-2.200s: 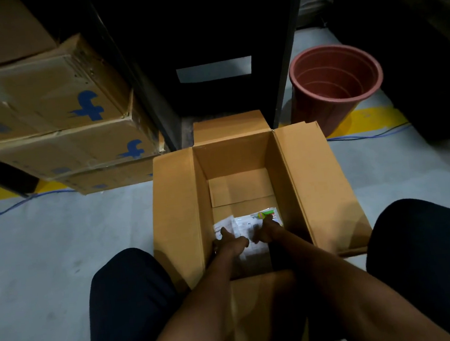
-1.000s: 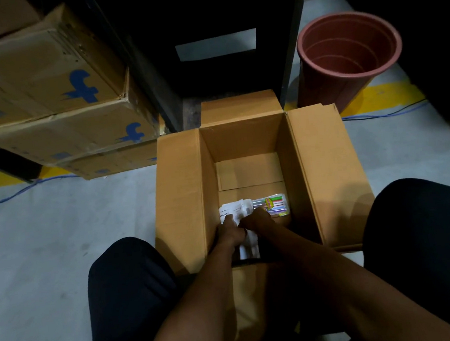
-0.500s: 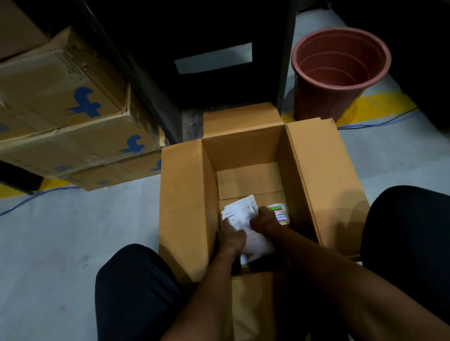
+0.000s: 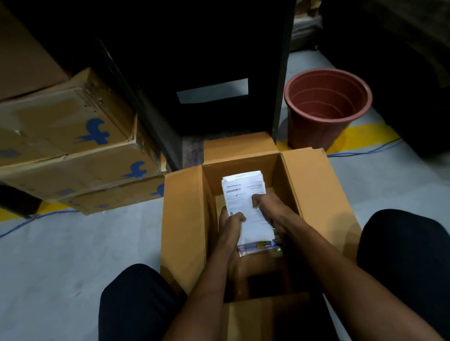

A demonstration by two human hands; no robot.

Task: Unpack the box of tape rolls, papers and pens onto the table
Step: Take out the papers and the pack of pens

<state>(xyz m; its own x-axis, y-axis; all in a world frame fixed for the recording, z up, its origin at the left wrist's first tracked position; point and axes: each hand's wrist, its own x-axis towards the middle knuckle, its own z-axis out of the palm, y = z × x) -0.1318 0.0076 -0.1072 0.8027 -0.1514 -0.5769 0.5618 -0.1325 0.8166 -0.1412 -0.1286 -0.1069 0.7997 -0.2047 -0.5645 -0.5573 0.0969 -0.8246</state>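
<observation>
box (image 4: 185, 228): open cardboard, flaps out, on grey floor between the person's knees, frame centre
papers (image 4: 243, 196): white printed stack, "amazon.in" on top sheet, held up inside box opening, far end toward 12 o'clock
pen pack (image 4: 258, 247): clear pack of coloured pens, under near edge of papers, at 6 o'clock of stack; who holds it, cannot tell
left hand (image 4: 231, 224): fingers curled round left edge of papers, thumb on top
right hand (image 4: 269, 204): grips right edge of papers, thumb on sheet
stacked cartons (image 4: 61, 146): blue logos, 10 o'clock of box
plant pot (image 4: 324, 107): reddish plastic, 1 o'clock of box, on floor
black stand (image 4: 209, 63): directly behind box, 12 o'clock
blue cable (image 4: 19, 227): along floor at 9 o'clock
</observation>
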